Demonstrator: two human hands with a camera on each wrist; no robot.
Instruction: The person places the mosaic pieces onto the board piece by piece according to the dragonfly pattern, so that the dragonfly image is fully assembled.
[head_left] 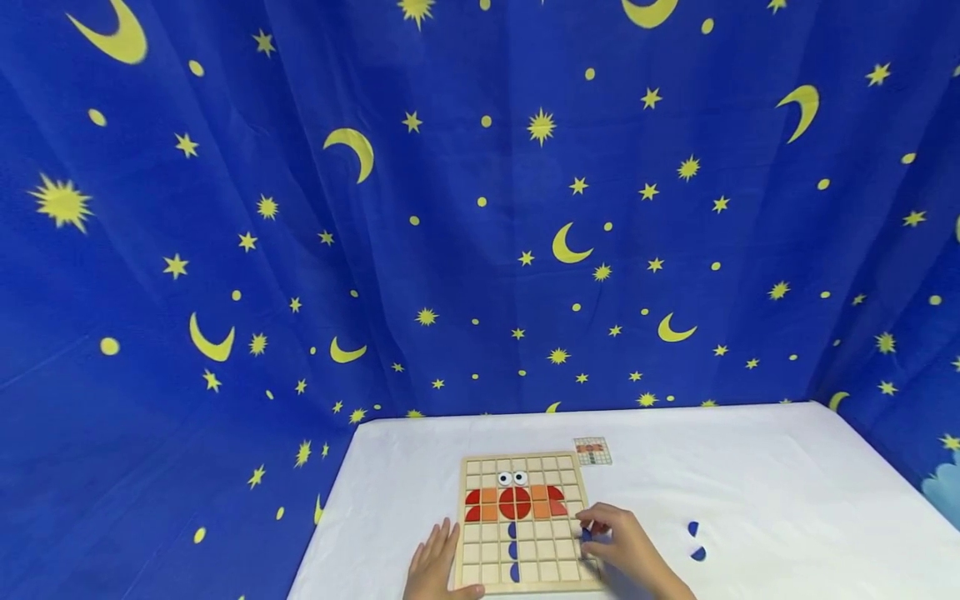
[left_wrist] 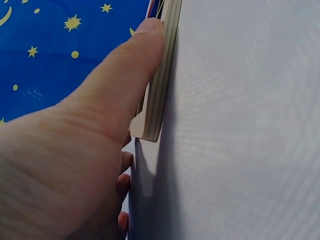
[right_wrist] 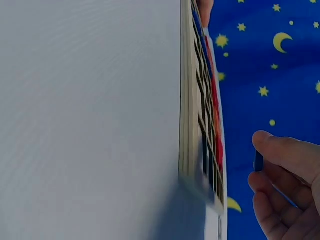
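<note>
A wooden grid board (head_left: 528,576) lies on the table with flat coloured pieces in its cells. Two white eye pieces (head_left: 512,478) sit above a red disc of quarter pieces (head_left: 514,503), flanked by orange squares (head_left: 489,504) and more red pieces. Below runs a column of blue half-round pieces (head_left: 513,550). My left hand (head_left: 435,567) rests at the board's lower left corner, fingers straight along its side, thumb on the front edge. Over the right edge, my right hand (head_left: 626,546) pinches a blue half-round piece (right_wrist: 258,161) between thumb and fingertip, raised off the board.
Two loose blue pieces (head_left: 696,542) lie on the white tablecloth (head_left: 787,500) to the right of my right hand. A small pattern card (head_left: 592,451) lies by the board's far right corner. Behind the table hangs a blue curtain (head_left: 450,267) with yellow moons and stars.
</note>
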